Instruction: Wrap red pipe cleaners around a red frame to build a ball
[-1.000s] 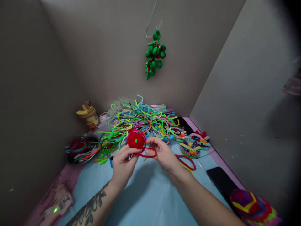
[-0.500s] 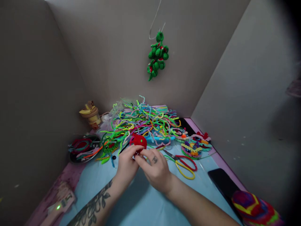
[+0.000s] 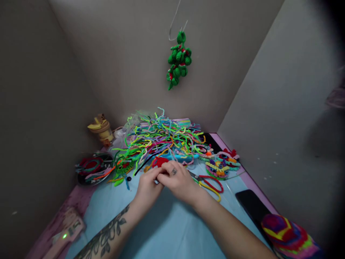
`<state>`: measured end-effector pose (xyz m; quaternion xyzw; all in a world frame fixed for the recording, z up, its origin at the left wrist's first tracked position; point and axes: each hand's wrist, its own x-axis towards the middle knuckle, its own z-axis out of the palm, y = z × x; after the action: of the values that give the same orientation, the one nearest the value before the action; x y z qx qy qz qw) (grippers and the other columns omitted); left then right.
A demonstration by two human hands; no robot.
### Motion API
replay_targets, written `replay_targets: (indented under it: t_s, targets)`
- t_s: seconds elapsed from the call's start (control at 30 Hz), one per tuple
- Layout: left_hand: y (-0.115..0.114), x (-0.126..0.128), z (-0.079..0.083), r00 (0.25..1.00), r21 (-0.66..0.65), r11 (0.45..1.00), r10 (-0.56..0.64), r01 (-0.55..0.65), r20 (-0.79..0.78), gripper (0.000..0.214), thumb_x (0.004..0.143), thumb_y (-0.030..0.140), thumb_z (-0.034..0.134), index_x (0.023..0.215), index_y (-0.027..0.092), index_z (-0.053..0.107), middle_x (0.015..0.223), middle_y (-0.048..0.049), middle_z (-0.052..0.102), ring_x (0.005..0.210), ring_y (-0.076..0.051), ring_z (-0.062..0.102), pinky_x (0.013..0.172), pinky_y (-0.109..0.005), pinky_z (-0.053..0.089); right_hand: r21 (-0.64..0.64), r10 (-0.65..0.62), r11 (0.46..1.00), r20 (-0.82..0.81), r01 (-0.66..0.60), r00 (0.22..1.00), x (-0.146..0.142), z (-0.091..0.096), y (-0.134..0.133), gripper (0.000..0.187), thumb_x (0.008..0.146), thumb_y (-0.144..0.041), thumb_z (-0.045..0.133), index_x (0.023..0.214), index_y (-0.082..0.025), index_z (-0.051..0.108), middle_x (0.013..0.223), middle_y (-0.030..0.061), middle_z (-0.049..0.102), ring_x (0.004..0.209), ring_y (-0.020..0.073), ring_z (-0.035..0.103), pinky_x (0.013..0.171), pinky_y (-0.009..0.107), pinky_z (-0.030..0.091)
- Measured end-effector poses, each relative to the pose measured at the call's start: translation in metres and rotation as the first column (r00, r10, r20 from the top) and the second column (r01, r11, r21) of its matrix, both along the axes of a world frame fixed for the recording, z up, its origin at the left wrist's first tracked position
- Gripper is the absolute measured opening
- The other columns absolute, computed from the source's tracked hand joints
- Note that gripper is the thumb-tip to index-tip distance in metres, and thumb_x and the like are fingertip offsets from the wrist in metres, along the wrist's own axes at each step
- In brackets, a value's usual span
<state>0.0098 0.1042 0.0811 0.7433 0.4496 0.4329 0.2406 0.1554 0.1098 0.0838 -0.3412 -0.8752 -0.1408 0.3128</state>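
Note:
Both my hands meet over the light blue table top [image 3: 167,223], just in front of a big heap of coloured pipe cleaners [image 3: 164,138]. My left hand [image 3: 147,187] and my right hand [image 3: 179,180] are closed together around a red pipe-cleaner piece [image 3: 159,162]. Only the top of the red piece shows above my fingers. Red and yellow scissors [image 3: 208,183] lie just right of my right hand.
A green pipe-cleaner figure [image 3: 178,59] hangs on the back wall. A dark dish of pipe cleaners [image 3: 93,169] and a yellow jar [image 3: 100,130] stand at the left. Finished colourful pieces [image 3: 222,163] and a black phone [image 3: 249,205] lie at the right. Grey walls close in on three sides.
The red piece was held up with a loop trailing between my hands. My hands have come together and lowered toward the table, now covering most of it.

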Motion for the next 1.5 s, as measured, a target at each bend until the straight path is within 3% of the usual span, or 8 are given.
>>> replay_targets:
  t_s: [0.4,0.53,0.73,0.87,1.03,1.2,1.3,1.5]
  targets:
    - [0.002,0.002,-0.005,0.999,0.015,1.0,0.022,-0.023,0.047,0.021,0.065,0.005,0.054,0.075,0.018,0.067,0.075,-0.0031,0.071,0.069,-0.016,0.063,0.065,-0.025,0.049,-0.04,0.106,0.994,0.089,-0.103,0.99,0.009,0.007,0.001,0.012,0.087,-0.017,0.055,0.088,-0.024,0.063,0.125,0.0044,0.053,0.106,0.0223,0.046,0.088,0.037,0.038]
    - [0.004,0.004,-0.005,0.996,-0.068,0.998,0.017,-0.011,0.093,0.02,0.06,0.005,0.054,0.071,0.016,0.065,0.07,-0.0018,0.069,0.064,-0.015,0.062,0.06,-0.024,0.049,-0.098,0.132,0.988,0.141,-0.119,0.981,0.012,0.008,0.004,0.007,0.087,-0.021,0.057,0.089,-0.024,0.063,0.14,0.0045,0.043,0.123,0.0249,0.039,0.094,0.039,0.037]
    - [0.007,0.005,-0.003,0.96,-0.239,0.966,-0.03,0.1,0.278,0.018,0.057,0.004,0.057,0.071,0.015,0.062,0.066,0.001,0.066,0.06,-0.013,0.06,0.057,-0.022,0.049,-0.125,0.135,0.985,0.13,-0.118,0.982,0.011,0.004,0.006,0.008,0.088,-0.021,0.056,0.092,-0.023,0.063,0.139,0.0061,0.045,0.128,0.0247,0.035,0.097,0.043,0.038]
    - [0.01,0.004,-0.004,0.927,-0.294,0.945,-0.025,0.145,0.375,0.02,0.06,0.006,0.062,0.078,0.014,0.065,0.074,-0.0021,0.069,0.068,-0.016,0.064,0.065,-0.026,0.052,-0.155,0.13,0.981,0.1,-0.114,0.986,0.013,0.006,0.005,0.015,0.082,-0.014,0.058,0.094,-0.021,0.062,0.137,0.0073,0.048,0.126,0.0253,0.037,0.097,0.043,0.039]
    - [0.013,0.001,-0.006,0.881,-0.378,0.913,0.049,0.152,0.471,0.04,0.063,0.012,0.067,0.102,0.013,0.066,0.104,-0.0106,0.071,0.091,-0.022,0.068,0.082,-0.033,0.053,-0.143,0.078,0.987,0.04,-0.071,0.996,0.016,0.007,0.006,0.02,0.08,-0.01,0.056,0.097,-0.018,0.062,0.135,0.01,0.05,0.126,0.0262,0.037,0.1,0.045,0.037]
    - [0.011,0.002,-0.008,0.883,-0.403,0.9,0.048,0.164,0.467,0.047,0.063,0.011,0.067,0.109,0.013,0.065,0.108,-0.0105,0.071,0.093,-0.023,0.068,0.083,-0.035,0.055,-0.082,0.009,0.997,0.068,-0.004,0.998,0.015,0.0,0.01,0.015,0.087,-0.014,0.053,0.098,-0.019,0.061,0.136,0.0092,0.049,0.128,0.0263,0.036,0.102,0.046,0.035]
    - [0.01,0.001,-0.009,0.9,-0.377,0.911,0.014,0.169,0.436,0.052,0.064,0.01,0.066,0.115,0.014,0.063,0.114,-0.0109,0.068,0.096,-0.023,0.067,0.086,-0.036,0.054,-0.122,0.03,0.992,0.023,-0.026,0.999,0.016,-0.001,0.013,0.012,0.085,-0.015,0.056,0.093,-0.02,0.062,0.132,0.0086,0.052,0.126,0.026,0.038,0.101,0.046,0.036]
    - [0.01,-0.01,-0.005,0.977,-0.17,0.983,-0.025,0.062,0.21,0.052,0.067,0.018,0.073,0.118,0.019,0.063,0.118,-0.0101,0.066,0.105,-0.024,0.063,0.095,-0.04,0.049,-0.23,-0.058,0.973,-0.327,-0.02,0.943,0.019,0.008,0.012,0.013,0.077,-0.009,0.06,0.078,-0.021,0.066,0.101,0.0076,0.059,0.1,0.0224,0.05,0.085,0.038,0.043]
